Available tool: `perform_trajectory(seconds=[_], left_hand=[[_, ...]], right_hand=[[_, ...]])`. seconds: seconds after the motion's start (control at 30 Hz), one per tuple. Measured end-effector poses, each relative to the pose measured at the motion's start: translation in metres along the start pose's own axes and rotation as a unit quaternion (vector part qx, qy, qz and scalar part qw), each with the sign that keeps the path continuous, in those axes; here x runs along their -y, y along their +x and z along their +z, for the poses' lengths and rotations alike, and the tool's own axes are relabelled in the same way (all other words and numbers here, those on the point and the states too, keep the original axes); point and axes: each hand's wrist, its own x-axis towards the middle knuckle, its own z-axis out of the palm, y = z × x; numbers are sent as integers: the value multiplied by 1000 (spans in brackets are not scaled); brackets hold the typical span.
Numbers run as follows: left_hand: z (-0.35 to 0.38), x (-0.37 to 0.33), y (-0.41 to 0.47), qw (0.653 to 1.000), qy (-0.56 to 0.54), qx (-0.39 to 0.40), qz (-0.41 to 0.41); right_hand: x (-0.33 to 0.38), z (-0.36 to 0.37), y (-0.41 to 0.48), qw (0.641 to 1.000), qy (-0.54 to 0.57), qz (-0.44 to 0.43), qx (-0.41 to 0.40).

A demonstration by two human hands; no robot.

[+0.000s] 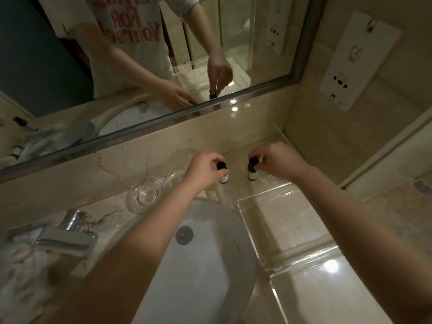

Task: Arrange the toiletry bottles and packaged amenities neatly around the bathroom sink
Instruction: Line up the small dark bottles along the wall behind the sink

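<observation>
Two small toiletry bottles with black caps stand upright on the marble counter behind the white sink [210, 253], close to the back wall. My left hand [203, 168] grips the left bottle [222, 175] by its cap. My right hand [275, 161] pinches the cap of the right bottle [252, 170], which has a dark body and a pale label. The bottles are about a hand's width apart. Packaged amenities [23, 272] lie in a blurred heap on the counter at the far left.
A clear glass dish [145, 195] and another glass [175, 178] sit left of the bottles. A chrome faucet [70, 237] is at the left. Clear acrylic trays [280, 225] lie right of the sink. The mirror [140, 66] and a wall socket panel [355, 59] rise behind.
</observation>
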Motion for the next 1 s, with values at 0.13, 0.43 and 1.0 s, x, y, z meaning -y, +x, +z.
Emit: perform_trajectory(seconds=[0.13, 0.43, 1.0], left_hand=[[-4, -3, 7, 999, 17, 38, 0], [0, -26, 48, 998, 53, 26, 33], [44, -78, 134, 989, 101, 4, 104]], right_hand=[[2, 4, 0, 1000, -17, 9, -12], [-30, -14, 27, 994, 79, 72, -37], [-85, -33, 87, 987, 55, 117, -97]])
